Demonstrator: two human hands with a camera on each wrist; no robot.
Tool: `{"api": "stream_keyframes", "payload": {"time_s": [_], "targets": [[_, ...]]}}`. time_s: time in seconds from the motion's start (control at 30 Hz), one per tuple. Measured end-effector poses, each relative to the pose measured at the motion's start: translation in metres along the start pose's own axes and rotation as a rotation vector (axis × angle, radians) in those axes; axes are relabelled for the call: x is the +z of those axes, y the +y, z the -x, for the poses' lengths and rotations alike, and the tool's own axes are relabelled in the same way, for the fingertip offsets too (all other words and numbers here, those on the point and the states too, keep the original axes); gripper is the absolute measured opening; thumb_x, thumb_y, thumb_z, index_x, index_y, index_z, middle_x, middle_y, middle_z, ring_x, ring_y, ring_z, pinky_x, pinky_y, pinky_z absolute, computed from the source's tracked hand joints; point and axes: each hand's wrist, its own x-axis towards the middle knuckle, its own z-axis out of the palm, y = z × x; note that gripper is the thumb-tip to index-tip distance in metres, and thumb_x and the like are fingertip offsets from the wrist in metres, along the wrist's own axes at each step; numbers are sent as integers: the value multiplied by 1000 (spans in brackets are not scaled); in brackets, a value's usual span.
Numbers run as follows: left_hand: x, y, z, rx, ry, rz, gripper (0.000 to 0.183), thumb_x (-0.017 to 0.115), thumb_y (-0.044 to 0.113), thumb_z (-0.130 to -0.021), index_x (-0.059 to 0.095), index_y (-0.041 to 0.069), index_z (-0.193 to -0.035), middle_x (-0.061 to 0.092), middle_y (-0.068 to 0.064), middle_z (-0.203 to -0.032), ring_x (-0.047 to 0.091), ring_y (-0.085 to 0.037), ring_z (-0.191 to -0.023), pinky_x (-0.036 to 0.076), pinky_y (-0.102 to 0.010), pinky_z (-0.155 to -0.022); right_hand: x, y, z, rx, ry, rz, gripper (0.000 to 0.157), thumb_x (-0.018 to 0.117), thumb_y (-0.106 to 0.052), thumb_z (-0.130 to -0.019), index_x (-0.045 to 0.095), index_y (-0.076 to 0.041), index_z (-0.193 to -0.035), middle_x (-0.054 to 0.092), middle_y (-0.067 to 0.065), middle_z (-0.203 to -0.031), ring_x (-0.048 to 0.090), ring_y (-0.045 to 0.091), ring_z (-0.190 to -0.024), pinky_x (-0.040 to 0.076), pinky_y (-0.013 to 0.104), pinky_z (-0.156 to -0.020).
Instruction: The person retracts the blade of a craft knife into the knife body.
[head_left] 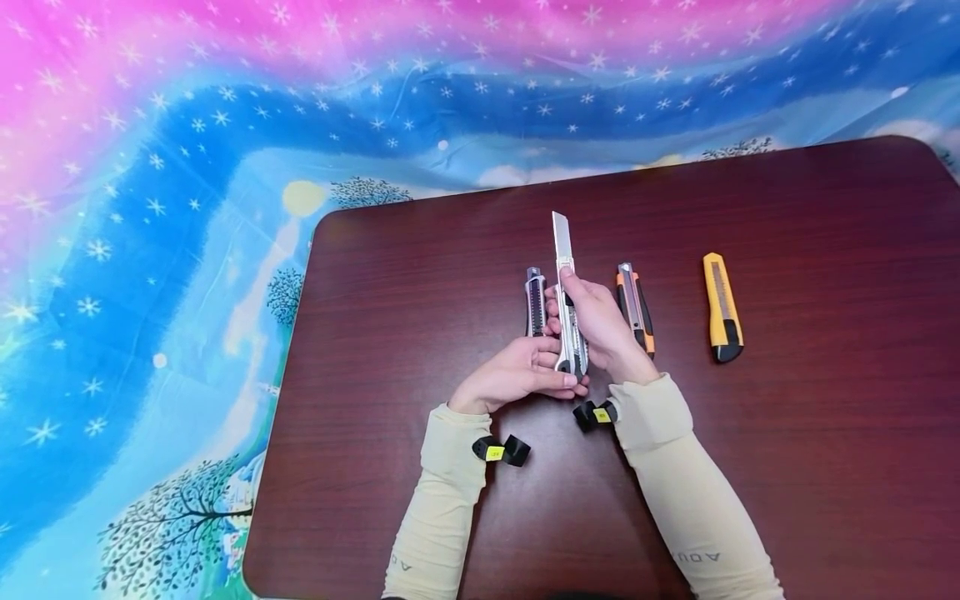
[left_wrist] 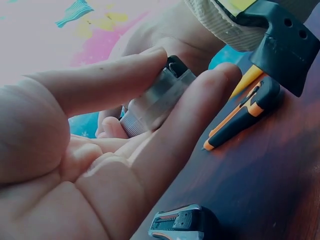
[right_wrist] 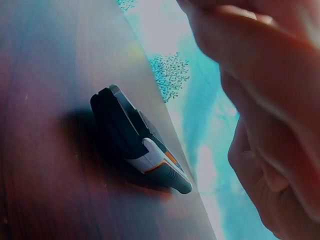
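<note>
Above the table, both hands hold a silver snap-off utility knife [head_left: 572, 337], its wide blade [head_left: 562, 237] extended and pointing away from me. My right hand [head_left: 603, 321] grips the body, thumb lying along its front part near the blade. At the rear end, my left hand [head_left: 517, 368] pinches the knife between thumb and finger. The left wrist view shows that end, with clear and black parts [left_wrist: 167, 90], between the fingertips. In the right wrist view only part of the right hand [right_wrist: 270, 105] appears; the held knife is hidden there.
A grey-and-black utility knife [head_left: 535, 302] lies just left of the held one. To the right lie an orange-and-black utility knife [head_left: 634, 304] and a yellow one [head_left: 722, 308]. The dark red wooden table [head_left: 405, 275] borders a colourful printed cloth [head_left: 225, 117].
</note>
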Motion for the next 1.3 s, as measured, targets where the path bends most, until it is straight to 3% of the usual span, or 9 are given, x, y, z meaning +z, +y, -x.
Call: {"api": "stream_keyframes", "payload": {"time_s": [0.4, 0.57, 0.67, 0.77, 0.9, 1.1, 1.3], "targets": [[-2, 0, 1, 7, -9, 21, 32, 57, -9, -91, 51, -12, -121, 61, -39, -113, 71, -15, -88, 53, -48, -95, 1, 2, 0, -53, -7, 31, 37, 39, -36, -104, 48, 0, -103, 51, -2, -69, 51, 9, -51, 54, 21, -56], [-4, 0, 2, 12, -3, 45, 30, 57, -9, -91, 51, -12, -120, 65, -35, -108, 71, -17, -88, 48, -54, -97, 1, 4, -1, -79, -12, 64, 33, 40, -34, -104, 48, -2, -103, 53, -3, -72, 53, 8, -53, 57, 22, -61], [-5, 0, 2, 18, -2, 53, 28, 57, -10, -90, 51, -13, -118, 67, -32, -104, 69, -34, -96, 46, -58, -98, 1, 4, -1, -86, -17, 84, 31, 39, -32, -104, 49, -3, -105, 53, -3, -74, 54, 8, -55, 57, 22, -62], [-6, 0, 3, 27, -3, 60, 28, 56, -10, -91, 51, -13, -118, 67, -31, -104, 69, -36, -97, 45, -59, -98, 1, 4, -1, -87, -14, 113, 29, 39, -30, -105, 49, -3, -107, 54, -3, -75, 57, 8, -58, 58, 23, -64], [-7, 0, 3, 39, -7, 87, 28, 56, -11, -90, 50, -13, -118, 69, -28, -101, 70, -21, -89, 44, -60, -98, 1, 3, 0, -89, -18, 122, 28, 38, -28, -105, 50, -3, -110, 55, -2, -78, 60, 8, -61, 58, 22, -66], [-7, 1, 4, 43, -6, 118, 29, 55, -13, -90, 50, -13, -119, 71, -15, -93, 71, -20, -88, 43, -60, -99, 1, 3, 1, -106, -34, 114, 27, 38, -25, -105, 50, -2, -111, 55, -1, -79, 62, 9, -63, 58, 21, -67], [-6, 3, 5, 48, 5, 118, 31, 54, -13, -90, 48, -16, -121, 70, -23, -98, 71, -19, -86, 43, -61, -98, 1, 2, 2, -140, -64, 103, 25, 39, -23, -105, 49, -1, -113, 56, -1, -79, 63, 9, -65, 59, 23, -70]]}}
